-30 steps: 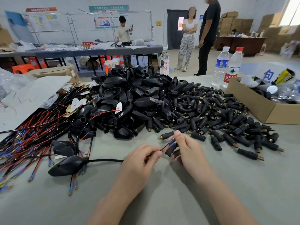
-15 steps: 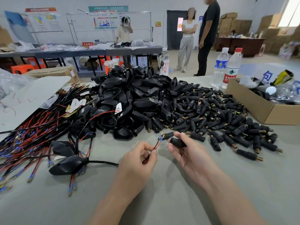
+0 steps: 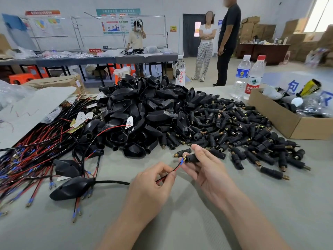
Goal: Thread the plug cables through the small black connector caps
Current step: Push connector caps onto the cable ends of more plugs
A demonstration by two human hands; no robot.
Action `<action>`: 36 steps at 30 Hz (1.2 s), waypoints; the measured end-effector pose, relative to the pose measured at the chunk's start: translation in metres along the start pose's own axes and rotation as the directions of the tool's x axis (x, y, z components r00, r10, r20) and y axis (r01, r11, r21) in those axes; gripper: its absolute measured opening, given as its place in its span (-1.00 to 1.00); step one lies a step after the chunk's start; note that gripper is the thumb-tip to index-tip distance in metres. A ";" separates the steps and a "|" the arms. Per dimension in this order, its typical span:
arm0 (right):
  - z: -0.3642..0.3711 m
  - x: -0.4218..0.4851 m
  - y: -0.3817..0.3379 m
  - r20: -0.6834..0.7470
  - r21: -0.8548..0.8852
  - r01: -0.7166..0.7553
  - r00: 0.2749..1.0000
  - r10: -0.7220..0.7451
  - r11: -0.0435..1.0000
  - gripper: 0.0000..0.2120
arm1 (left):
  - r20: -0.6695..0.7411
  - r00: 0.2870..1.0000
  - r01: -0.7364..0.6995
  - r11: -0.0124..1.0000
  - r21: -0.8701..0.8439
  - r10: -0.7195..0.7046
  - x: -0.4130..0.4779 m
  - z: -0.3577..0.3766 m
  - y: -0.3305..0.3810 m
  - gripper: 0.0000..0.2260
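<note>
I am pinching the thin red and black wire pair between the thumb and fingers of my left hand, close behind its blue-sleeved tip, so the end is pointing straight. My right hand is gripping a small black cylindrical connector cap with thumb and fingertips, its end turned toward that tip. The two are just beside each other, and I cannot tell whether the wire is entering yet.

The black cable is trailing left across the grey table surface to a black teardrop plastic plug shell. Further out, loose brass-ended black caps are lying toward the right edge, I judge for my right hand's reach. Heaped black plug shells are filling the middle, and red and black wires the left edge. A cardboard box and two clear water bottles are sitting at the far right corner. Beyond, people are standing among long tables and stacked cartons.
</note>
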State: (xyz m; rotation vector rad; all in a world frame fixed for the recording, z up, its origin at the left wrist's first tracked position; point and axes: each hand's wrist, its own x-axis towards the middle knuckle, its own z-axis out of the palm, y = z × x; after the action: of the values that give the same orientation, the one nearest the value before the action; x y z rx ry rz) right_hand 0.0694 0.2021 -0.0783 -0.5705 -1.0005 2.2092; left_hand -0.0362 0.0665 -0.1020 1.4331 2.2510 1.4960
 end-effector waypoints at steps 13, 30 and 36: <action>-0.002 0.004 0.004 -0.075 -0.253 0.150 0.982 -0.174 0.956 -0.79 | -0.073 0.997 0.008 0.999 0.038 -0.005 0.006 0.005 -0.011 -0.93; 0.000 0.010 0.005 -0.094 -0.126 0.073 0.992 -0.085 0.989 -0.78 | -0.086 0.996 0.033 0.999 0.013 -0.032 0.017 0.010 -0.013 -0.80; 0.000 0.010 0.005 -0.104 -0.127 0.088 0.989 -0.101 0.988 -0.75 | -0.032 0.999 -0.014 0.999 0.050 0.016 0.017 0.008 -0.012 -0.72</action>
State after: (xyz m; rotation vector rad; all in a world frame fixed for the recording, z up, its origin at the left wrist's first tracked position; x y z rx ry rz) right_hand 0.0602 0.2064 -0.0832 -0.6782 -1.0867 2.0214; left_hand -0.0495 0.0828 -0.1089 1.4527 2.3178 1.4883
